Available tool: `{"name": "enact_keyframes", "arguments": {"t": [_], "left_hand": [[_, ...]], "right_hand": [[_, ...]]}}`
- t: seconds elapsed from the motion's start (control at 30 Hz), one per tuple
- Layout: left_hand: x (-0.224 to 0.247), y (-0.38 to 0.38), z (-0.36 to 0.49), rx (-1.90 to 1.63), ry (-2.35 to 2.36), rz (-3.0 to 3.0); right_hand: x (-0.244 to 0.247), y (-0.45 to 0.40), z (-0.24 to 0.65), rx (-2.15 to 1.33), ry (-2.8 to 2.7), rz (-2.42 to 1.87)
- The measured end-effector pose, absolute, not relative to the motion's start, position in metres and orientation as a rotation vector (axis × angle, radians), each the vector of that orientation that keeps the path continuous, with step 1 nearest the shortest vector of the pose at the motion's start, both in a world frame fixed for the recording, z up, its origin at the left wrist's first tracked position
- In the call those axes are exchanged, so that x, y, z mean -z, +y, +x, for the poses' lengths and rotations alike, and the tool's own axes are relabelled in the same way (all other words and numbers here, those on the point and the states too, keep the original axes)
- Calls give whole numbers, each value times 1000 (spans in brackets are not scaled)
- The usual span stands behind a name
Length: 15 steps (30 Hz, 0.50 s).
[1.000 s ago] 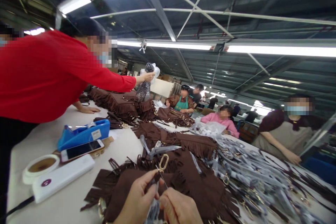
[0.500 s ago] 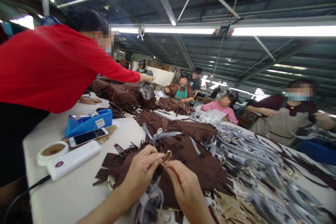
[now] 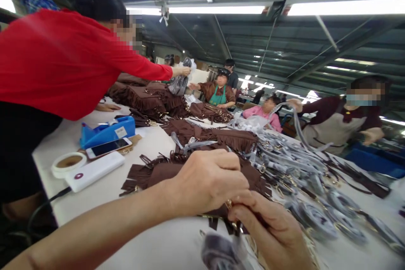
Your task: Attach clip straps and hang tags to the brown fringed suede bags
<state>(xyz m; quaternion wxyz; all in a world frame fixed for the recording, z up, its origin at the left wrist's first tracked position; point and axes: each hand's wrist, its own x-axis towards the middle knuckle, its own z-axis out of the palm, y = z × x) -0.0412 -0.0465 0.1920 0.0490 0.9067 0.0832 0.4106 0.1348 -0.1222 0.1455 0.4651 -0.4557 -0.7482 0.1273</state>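
Observation:
My right hand point(image 3: 275, 228) pinches a small gold metal clasp point(image 3: 228, 205) between thumb and fingers. Below it hangs a rolled strap wrapped in clear grey plastic point(image 3: 218, 251), blurred by motion. My left hand point(image 3: 209, 181) is closed with its fingers curled against my right fingers; whatever is inside it is hidden. Behind both hands a brown fringed bag point(image 3: 164, 173) lies flat on the white table point(image 3: 126, 236), partly covered by my left hand and forearm.
Plastic-wrapped straps point(image 3: 316, 202) with gold hooks spread along the right. At left are a blue tape dispenser point(image 3: 107, 132), a phone point(image 3: 109, 147), a white power bank point(image 3: 95, 171) and a tape roll point(image 3: 68, 163). A red-sleeved co-worker point(image 3: 69, 63) passes a wrapped bundle point(image 3: 180, 82).
My hands have moved right and closer to me, with my left hand now over the right fingertips. The red-sleeved arm reaches farther, and the right-hand co-worker now lifts a wrapped strap.

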Motion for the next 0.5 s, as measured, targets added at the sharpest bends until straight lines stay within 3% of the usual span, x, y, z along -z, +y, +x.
{"name": "enact_keyframes", "arguments": {"t": [0.2, 0.3, 0.4, 0.5], "left_hand": [[-98, -18, -90, -598, 685, 2667], [-59, 1, -111, -415, 859, 2623], [-59, 17, -118, -455, 943, 2541], [-78, 28, -118, -585, 875, 2407]], "right_hand": [[-110, -132, 165, -397, -1683, -1333], [-99, -126, 177, -218, -1778, -1300], [-100, -119, 174, -215, -1946, -1235], [-95, -111, 157, -572, -2126, -1227]]}}
